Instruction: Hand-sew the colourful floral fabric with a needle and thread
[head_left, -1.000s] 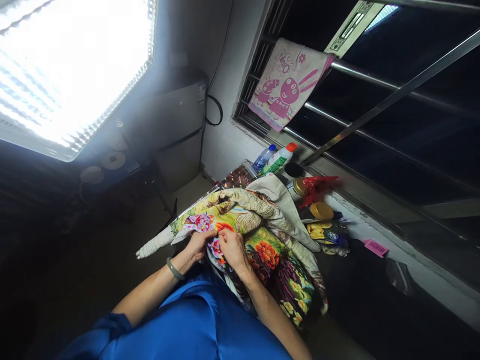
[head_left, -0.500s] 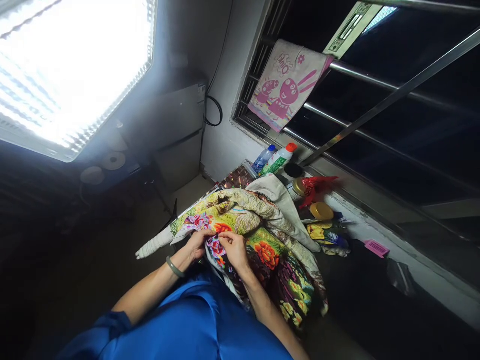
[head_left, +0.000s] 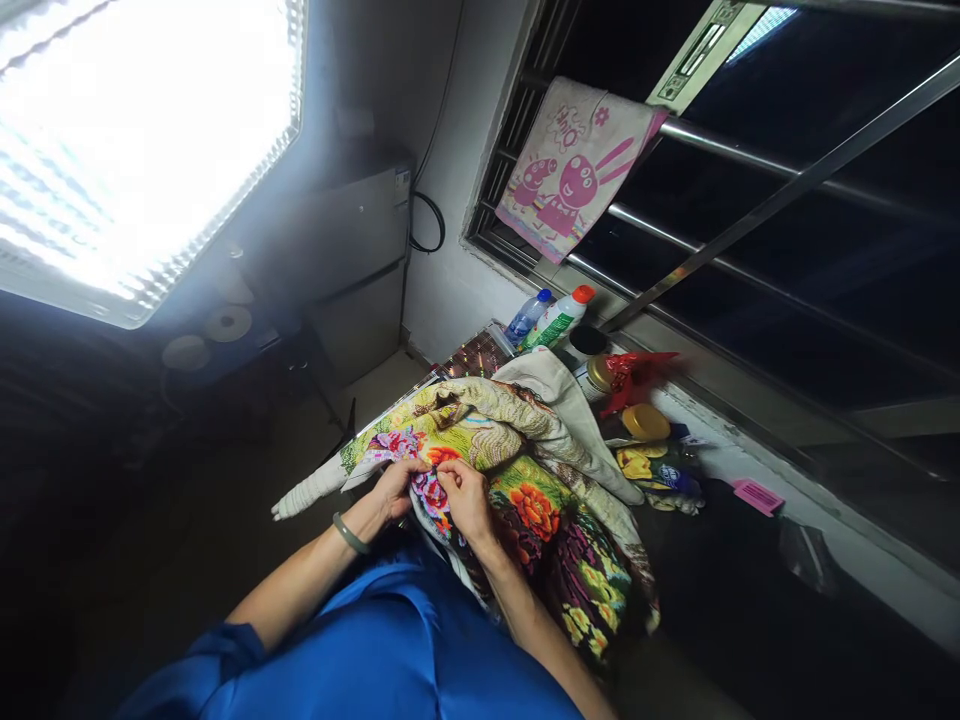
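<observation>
A large cross-stitch cloth with orange, red and purple flowers lies bunched before me, one end rolled up in white fabric at the left. My left hand, a bangle on its wrist, grips the cloth's near edge with the thumb on top and the other fingers underneath. Close beside it, my right hand is closed in a pinch just over the flowers. Whatever sits between those fingertips is too small to make out.
Along the windowsill stand a blue-capped bottle, a red-capped bottle, a gold-lidded jar and a red plastic bag. A printed towel hangs on the window bars. A bright lamp is at upper left, near a refrigerator.
My right hand has shifted very slightly, still pinched at the flowers. My left hand and the cloth stay nearly as they were.
</observation>
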